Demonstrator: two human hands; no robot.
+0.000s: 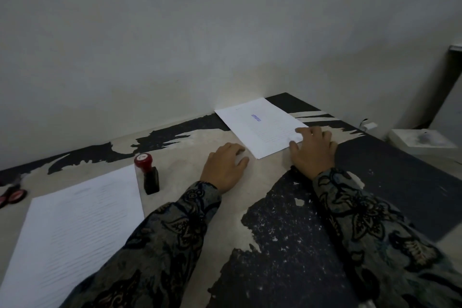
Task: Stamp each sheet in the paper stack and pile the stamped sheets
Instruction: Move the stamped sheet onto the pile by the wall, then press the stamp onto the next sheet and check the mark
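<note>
1. Nearest, on the person's left: paper stack [72, 227] is lying on the table [270, 192], printed lines showing, no stamp mark visible on the top sheet. Judging from that, it's still waiting, so the bulk of the job looks undone.
2. Just beside the stack's far right corner: stamp [149, 173] is standing upright w/ red cap, black body. Nobody is touching it.
3. Mid-table: left hand [224, 167] is resting palm-down on bare tabletop, fingers loosely curved, holding nothing. It's sitting between the stamp and the far sheet, just short of that sheet's near corner.
4. Right hand [313, 149] is lying flat w/ fingers spread fairly wide, fingertips pressing on the near right edge of the stamped sheet [260, 127]. Not pinching, just touching from above.
5. Far right, near the wall [225, 32]: that sheet is sitting w/ a blue mark on it, so at least one is done. Can't tell if more sheets are lying under it.
6. Judgement: early stage; the sheet is being placed, the next sheet from the stack is pending.
</note>
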